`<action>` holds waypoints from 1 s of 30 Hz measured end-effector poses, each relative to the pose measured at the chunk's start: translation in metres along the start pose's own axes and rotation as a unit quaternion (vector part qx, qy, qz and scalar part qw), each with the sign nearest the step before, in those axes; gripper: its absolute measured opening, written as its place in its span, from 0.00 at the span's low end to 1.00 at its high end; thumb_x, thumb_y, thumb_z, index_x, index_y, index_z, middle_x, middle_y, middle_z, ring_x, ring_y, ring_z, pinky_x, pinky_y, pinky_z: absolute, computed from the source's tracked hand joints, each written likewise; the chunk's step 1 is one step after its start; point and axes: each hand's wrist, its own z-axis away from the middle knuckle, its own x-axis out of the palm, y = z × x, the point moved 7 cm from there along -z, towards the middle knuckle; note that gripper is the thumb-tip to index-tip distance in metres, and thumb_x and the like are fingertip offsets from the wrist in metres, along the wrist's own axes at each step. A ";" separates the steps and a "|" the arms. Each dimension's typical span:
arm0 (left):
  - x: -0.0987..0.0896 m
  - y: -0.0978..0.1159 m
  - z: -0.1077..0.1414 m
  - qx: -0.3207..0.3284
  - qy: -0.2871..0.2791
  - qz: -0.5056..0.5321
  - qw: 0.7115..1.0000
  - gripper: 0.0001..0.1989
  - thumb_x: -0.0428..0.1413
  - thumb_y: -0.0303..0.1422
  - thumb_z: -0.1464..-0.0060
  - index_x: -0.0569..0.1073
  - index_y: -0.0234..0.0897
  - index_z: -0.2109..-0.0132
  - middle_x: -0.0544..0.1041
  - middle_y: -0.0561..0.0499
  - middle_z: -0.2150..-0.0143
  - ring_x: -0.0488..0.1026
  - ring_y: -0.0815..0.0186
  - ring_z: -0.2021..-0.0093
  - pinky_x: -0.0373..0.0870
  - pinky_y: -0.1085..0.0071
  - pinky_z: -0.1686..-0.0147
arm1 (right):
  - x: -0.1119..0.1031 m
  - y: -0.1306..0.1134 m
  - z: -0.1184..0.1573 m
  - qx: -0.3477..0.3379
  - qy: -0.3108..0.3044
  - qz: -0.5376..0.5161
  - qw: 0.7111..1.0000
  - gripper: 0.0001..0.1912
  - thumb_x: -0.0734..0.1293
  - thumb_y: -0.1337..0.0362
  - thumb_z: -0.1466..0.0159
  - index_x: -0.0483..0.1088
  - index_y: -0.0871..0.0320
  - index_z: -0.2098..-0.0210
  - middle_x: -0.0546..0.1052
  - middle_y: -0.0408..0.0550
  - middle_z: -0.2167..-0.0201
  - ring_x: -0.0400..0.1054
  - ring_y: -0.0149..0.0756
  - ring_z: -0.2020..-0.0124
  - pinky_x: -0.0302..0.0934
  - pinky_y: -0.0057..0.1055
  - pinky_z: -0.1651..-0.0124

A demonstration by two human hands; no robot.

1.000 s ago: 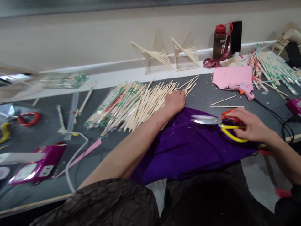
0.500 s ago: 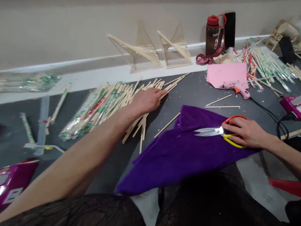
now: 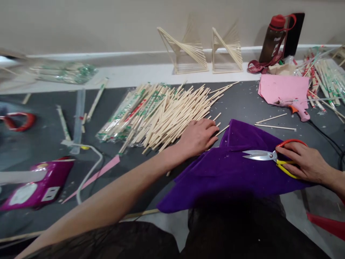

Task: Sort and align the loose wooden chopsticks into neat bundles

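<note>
My left hand (image 3: 199, 136) rests palm down at the near right edge of a heap of loose thin wooden sticks (image 3: 175, 115), fingers slightly bent and apart. Several stick ends show beside its fingertips; what lies under the palm is hidden. Around the handles of a pair of scissors (image 3: 265, 155), one loop red and one yellow, my right hand (image 3: 304, 160) is closed. The blades point left, slightly parted, over a folded purple cloth (image 3: 221, 180). That cloth drapes over the table's front edge toward my lap.
Wrapped chopstick packets (image 3: 126, 111) adjoin the heap. Two twisted stick frames (image 3: 185, 54) stand by the wall. At right are a pink glue gun (image 3: 296, 108) with a cord, pink sheets (image 3: 283, 86) and a bottle (image 3: 272, 41). A magenta packet (image 3: 43, 187) lies at left.
My left hand has drawn back toward me from the top of the heap, to the table beside the purple cloth. My right hand keeps the scissors over the cloth. The view has swung left.
</note>
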 end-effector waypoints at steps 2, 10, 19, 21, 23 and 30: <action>0.005 -0.008 0.004 -0.040 0.028 -0.023 0.999 0.19 0.41 0.34 0.36 0.72 0.42 0.46 0.70 0.42 0.41 0.63 0.55 0.39 0.58 0.54 0.44 | 0.000 0.000 0.001 -0.001 0.006 -0.009 1.000 0.23 0.65 0.57 0.36 0.68 0.58 0.43 0.74 0.57 0.55 0.71 0.44 0.55 0.67 0.36 0.59; -0.003 -0.068 0.002 -0.204 0.021 -0.095 0.974 0.26 0.34 0.32 0.36 0.62 0.35 0.36 0.59 0.32 0.34 0.57 0.44 0.36 0.62 0.49 0.48 | -0.002 0.001 -0.001 0.011 0.008 -0.030 0.999 0.23 0.65 0.58 0.37 0.68 0.57 0.44 0.75 0.57 0.56 0.71 0.44 0.55 0.67 0.37 0.57; -0.032 -0.083 0.005 -0.281 -0.019 -0.115 0.953 0.21 0.38 0.35 0.38 0.66 0.29 0.45 0.64 0.30 0.40 0.69 0.44 0.48 0.71 0.56 0.63 | -0.004 0.000 -0.001 0.013 0.025 -0.041 0.999 0.23 0.66 0.60 0.38 0.68 0.57 0.44 0.74 0.56 0.56 0.71 0.44 0.56 0.68 0.37 0.57; -0.039 -0.083 -0.001 -0.275 -0.008 -0.126 0.953 0.20 0.42 0.36 0.39 0.66 0.32 0.45 0.62 0.33 0.39 0.67 0.44 0.46 0.71 0.55 0.60 | -0.004 0.001 -0.001 0.016 0.036 -0.051 0.998 0.23 0.66 0.60 0.38 0.68 0.57 0.44 0.75 0.56 0.56 0.72 0.44 0.56 0.69 0.37 0.58; -0.044 -0.083 -0.014 -0.262 0.004 -0.128 0.957 0.21 0.46 0.38 0.41 0.65 0.34 0.43 0.61 0.35 0.37 0.65 0.45 0.44 0.69 0.52 0.55 | -0.004 0.001 -0.001 0.015 0.044 -0.058 0.997 0.23 0.66 0.60 0.38 0.68 0.56 0.44 0.75 0.56 0.56 0.72 0.44 0.56 0.69 0.37 0.58; -0.027 -0.066 -0.109 -0.160 0.017 -0.059 0.985 0.23 0.41 0.28 0.40 0.62 0.33 0.38 0.64 0.36 0.37 0.63 0.50 0.42 0.62 0.53 0.48 | -0.003 0.000 -0.003 0.015 0.052 -0.063 0.997 0.24 0.67 0.61 0.38 0.66 0.56 0.43 0.75 0.55 0.56 0.72 0.43 0.56 0.69 0.37 0.58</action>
